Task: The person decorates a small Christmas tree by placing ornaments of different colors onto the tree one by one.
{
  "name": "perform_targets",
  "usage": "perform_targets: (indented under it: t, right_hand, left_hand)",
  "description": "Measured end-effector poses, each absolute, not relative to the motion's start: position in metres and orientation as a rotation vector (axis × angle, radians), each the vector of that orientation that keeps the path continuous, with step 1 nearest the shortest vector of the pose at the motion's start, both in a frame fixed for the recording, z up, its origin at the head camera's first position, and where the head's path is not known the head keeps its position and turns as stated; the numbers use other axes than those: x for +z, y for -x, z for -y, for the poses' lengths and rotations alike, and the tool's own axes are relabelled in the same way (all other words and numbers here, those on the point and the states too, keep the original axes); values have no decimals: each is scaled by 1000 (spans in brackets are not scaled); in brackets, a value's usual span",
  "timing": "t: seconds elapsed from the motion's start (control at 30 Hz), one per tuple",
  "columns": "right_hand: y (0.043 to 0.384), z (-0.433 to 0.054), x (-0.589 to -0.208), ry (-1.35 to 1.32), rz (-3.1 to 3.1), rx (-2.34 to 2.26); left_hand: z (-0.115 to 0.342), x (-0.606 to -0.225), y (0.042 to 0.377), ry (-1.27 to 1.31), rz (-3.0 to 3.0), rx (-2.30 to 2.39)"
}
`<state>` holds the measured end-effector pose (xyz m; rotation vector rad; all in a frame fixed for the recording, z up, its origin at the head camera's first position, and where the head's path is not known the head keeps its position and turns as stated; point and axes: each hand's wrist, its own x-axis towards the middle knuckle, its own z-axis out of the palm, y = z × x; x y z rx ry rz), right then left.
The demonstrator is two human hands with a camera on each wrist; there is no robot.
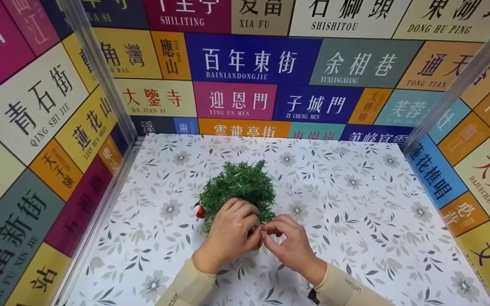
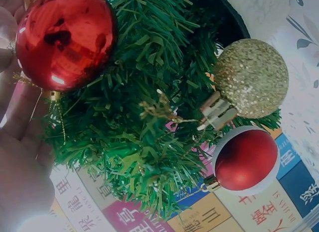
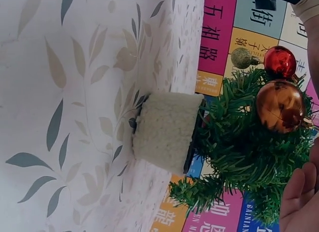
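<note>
A small artificial Christmas tree stands in a pale fleecy pot. My left hand curls over the tree's near side and grips a branch there, though the fingers hide most of it. Beside it my right hand brings thumb and index fingertips together at the left thumb, pinching the thin loop of a copper ball ornament. The ball hangs below, cap upward. In the left wrist view a shiny red ball hangs close to fingers.
A gold glitter ball and a red-and-white ball hang on the tree's left side. Under the tree lies a leaf-patterned white cloth. Colourful sign panels wall in the back and both sides.
</note>
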<state>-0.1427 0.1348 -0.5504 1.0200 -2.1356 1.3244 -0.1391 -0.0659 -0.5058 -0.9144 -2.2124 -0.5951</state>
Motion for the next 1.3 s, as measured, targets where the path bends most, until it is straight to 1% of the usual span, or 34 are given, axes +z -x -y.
perform_targets:
  t: [0.37, 0.73, 1.07, 1.3]
  right_hand:
    - [145, -138, -554, -949, 2129, 1327]
    - [139, -133, -519, -815, 2092, 1369]
    - [148, -131, -515, -755, 2169, 1492]
    - [149, -131, -511, -723, 2231, 1644]
  left_hand:
    - [64, -502, 139, 904, 2250, -568]
    - [52, -501, 142, 724, 2256, -473]
    - [46, -503, 146, 633, 2280, -464]
    - [44, -501, 146, 631, 2282, -469]
